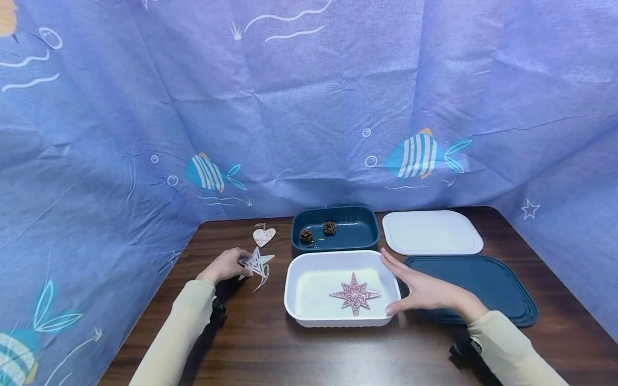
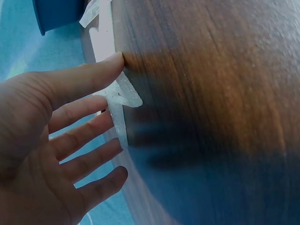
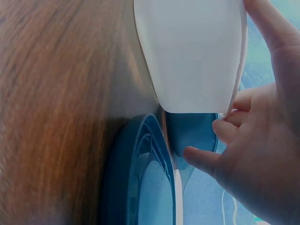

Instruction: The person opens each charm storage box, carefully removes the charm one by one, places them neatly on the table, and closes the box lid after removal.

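Note:
At the left of the table, my left hand [image 1: 229,265] pinches a white openwork star ornament [image 1: 257,260] between thumb and forefinger, near one point. A string loop trails from the star. The left wrist view shows the other fingers spread beside the star [image 2: 119,96]. My right hand [image 1: 429,289] rests on the right end of a white container [image 1: 301,316], fingers fairly straight, thumb at the near corner and forefinger at the far corner. Inside that container lies a pink glittery eight-pointed star [image 1: 354,294]. In the right wrist view the fingers touch the container's rim.
Behind the white container stands a dark blue container [image 1: 357,242] with two pine cones. A heart ornament [image 1: 264,236] lies beyond the white star. To the right lie a white lid [image 1: 432,231] and a dark blue lid [image 1: 475,287]. A fish-print cloth [image 1: 309,118] hangs behind.

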`<move>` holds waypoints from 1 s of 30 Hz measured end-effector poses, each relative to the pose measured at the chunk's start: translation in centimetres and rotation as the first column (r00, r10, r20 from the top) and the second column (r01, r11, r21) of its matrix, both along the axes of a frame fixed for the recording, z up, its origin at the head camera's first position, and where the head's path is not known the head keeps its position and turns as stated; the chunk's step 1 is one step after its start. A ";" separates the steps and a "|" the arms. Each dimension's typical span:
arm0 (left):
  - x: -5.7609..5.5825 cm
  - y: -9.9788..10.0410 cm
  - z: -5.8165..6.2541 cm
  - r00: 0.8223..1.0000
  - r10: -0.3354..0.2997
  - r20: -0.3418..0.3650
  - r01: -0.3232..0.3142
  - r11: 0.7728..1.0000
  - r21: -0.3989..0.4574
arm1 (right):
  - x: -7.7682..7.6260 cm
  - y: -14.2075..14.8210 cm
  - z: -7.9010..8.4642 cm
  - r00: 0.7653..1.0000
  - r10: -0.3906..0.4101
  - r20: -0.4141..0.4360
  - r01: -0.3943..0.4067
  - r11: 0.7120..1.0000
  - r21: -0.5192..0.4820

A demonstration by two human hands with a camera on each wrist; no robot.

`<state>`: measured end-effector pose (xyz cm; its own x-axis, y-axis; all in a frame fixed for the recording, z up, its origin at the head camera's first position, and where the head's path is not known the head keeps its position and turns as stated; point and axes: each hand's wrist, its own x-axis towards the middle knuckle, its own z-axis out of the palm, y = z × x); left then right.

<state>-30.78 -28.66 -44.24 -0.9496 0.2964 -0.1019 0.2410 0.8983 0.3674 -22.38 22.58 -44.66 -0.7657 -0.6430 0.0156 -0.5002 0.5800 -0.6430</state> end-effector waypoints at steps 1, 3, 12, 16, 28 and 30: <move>0.0 0.0 0.0 1.000 -0.009 0.000 0.009 1.000 -0.003 | 0.0 0.0 0.0 1.000 -0.001 -0.002 0.001 1.000 0.001; 0.0 -0.1 0.1 1.000 -0.017 0.009 0.017 1.000 -0.001 | 0.0 0.0 0.0 1.000 -0.001 -0.008 0.001 1.000 0.004; 0.2 -0.4 0.3 0.999 -0.045 0.020 0.045 0.999 0.000 | 0.0 0.0 0.0 1.000 -0.001 -0.010 0.001 1.000 0.001; 0.2 -0.5 0.2 0.999 -0.051 0.016 0.051 0.999 -0.003 | 0.0 0.0 0.0 1.000 0.001 -0.010 -0.001 1.000 0.002; 0.2 -0.5 0.3 0.997 -0.071 -0.002 0.071 0.997 0.021 | 0.1 0.0 0.1 1.000 0.005 -0.023 -0.005 1.000 0.003; 0.1 -0.5 0.2 0.998 -0.054 0.011 0.054 0.998 0.018 | 0.1 0.0 0.1 1.000 0.005 -0.021 -0.005 1.000 0.004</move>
